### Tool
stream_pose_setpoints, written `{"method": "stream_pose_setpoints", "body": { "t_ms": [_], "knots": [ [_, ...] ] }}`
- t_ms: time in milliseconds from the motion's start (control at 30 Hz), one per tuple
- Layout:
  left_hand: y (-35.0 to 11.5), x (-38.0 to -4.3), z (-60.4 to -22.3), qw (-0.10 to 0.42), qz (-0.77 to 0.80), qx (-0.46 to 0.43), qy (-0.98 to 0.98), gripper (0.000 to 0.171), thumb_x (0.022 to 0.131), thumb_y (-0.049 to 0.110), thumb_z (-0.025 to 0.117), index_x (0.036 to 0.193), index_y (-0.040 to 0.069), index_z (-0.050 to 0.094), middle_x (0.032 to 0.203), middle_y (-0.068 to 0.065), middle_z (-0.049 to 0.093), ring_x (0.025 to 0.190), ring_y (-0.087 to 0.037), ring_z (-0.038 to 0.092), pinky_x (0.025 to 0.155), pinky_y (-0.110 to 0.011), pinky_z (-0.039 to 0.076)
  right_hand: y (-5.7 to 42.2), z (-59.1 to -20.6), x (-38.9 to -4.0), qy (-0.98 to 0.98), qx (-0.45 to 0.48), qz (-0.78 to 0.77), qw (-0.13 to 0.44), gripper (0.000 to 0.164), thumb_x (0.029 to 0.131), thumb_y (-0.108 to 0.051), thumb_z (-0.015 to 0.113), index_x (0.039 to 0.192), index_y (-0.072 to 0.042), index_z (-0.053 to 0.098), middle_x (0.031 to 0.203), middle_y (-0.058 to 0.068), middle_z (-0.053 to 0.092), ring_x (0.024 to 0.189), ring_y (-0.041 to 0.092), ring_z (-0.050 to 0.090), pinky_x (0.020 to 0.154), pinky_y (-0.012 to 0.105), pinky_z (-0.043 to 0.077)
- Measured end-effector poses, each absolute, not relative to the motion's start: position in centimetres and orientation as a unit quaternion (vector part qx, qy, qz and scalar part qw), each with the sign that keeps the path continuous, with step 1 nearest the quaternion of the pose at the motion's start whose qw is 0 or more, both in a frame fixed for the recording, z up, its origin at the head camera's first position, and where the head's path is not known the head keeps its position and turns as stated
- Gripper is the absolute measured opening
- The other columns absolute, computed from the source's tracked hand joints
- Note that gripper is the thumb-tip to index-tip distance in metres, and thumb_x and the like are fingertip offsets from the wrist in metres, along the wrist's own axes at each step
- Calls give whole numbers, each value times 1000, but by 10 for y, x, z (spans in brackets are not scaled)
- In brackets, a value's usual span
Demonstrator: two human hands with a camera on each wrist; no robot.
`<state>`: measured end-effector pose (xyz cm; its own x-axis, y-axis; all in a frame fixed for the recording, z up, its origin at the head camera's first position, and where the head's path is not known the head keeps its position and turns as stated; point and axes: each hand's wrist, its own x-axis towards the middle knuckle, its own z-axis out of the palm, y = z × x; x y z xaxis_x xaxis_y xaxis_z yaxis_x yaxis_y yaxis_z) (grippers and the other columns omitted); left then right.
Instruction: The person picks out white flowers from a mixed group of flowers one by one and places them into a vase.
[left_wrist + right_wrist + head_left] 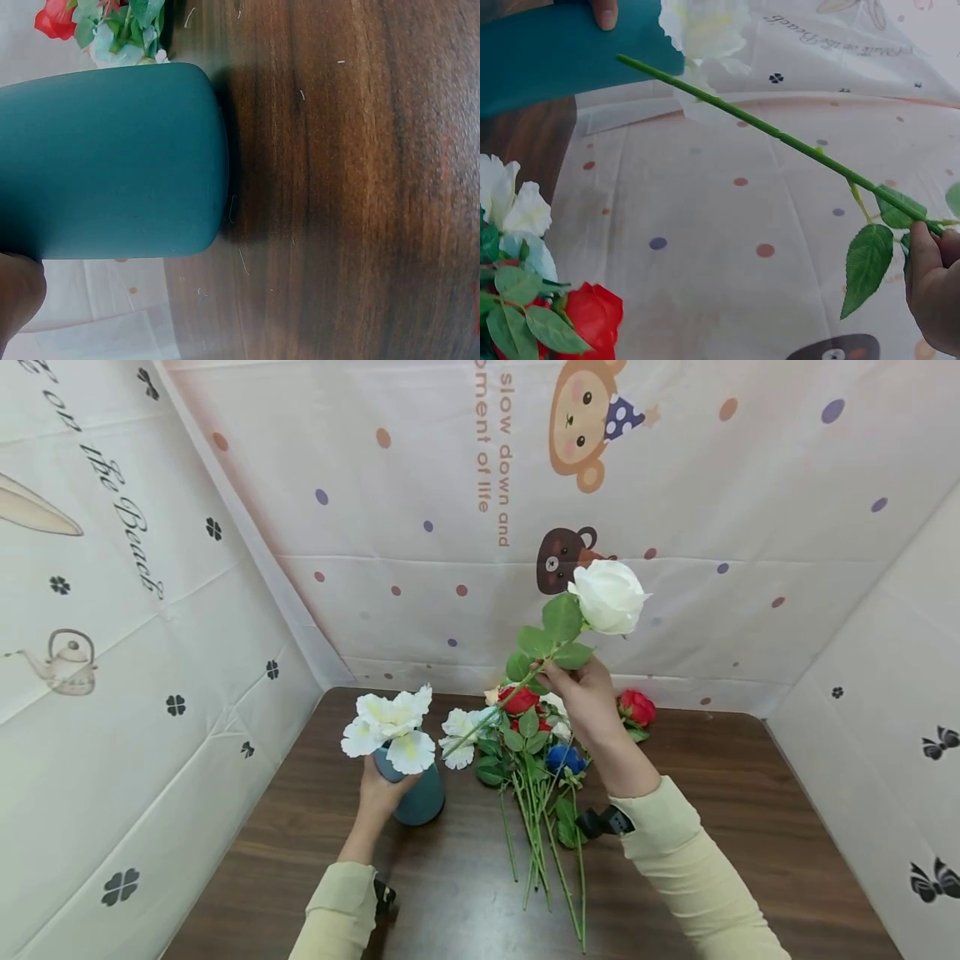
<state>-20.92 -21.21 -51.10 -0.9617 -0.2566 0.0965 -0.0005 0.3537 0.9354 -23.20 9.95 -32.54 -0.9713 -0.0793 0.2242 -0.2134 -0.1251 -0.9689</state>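
A teal vase (422, 799) stands on the table at the left, with white ruffled flowers (393, 727) at its mouth. Around the upper part of the vase, my left hand (381, 795) keeps its grip. My right hand (588, 697) pinches the stem of a white rose (611, 597) among its upper leaves, holding it tilted above the table. In the right wrist view the rose's green stem (780, 136) slants toward the vase (525, 56), its lower end in front of the vase. In the left wrist view the vase (112, 165) fills the left side.
A pile of artificial flowers lies mid-table, including red roses (519, 700), a blue rose (566, 760) and loose green stems (536, 827) pointing toward me. Another red rose (637, 707) lies farther right. Printed cloth (420, 485) encloses the back and sides of the wooden table (720, 827).
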Motion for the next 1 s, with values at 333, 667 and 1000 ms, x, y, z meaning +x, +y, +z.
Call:
{"method": "stream_pose_setpoints", "body": {
  "t_ms": [333,667,1000],
  "knots": [
    [-214,-210,-508,100,-556,88,-820,100,80,19,81,154,-7,20,157,-35,34,147,-50,35,120,-64,31,80,-324,-237,-616,107,779,45,48,106,-1,45,153,3,38,113,-3,63,115,12,64,116,39,45],
    [-213,-211,-509,107,-544,73,-829,99,82,18,80,155,-5,18,157,-33,35,146,-49,37,120,-63,32,73,-314,-235,-607,110,784,64,41,106,-2,44,147,3,45,101,-11,65,105,3,66,110,31,51],
    [-211,-213,-509,135,-523,54,-840,97,80,10,82,152,-9,20,151,-35,39,140,-51,42,116,-65,36,62,-318,-237,-601,109,785,105,36,103,3,49,138,10,50,99,-8,68,101,3,69,100,23,56]
  ]
}}
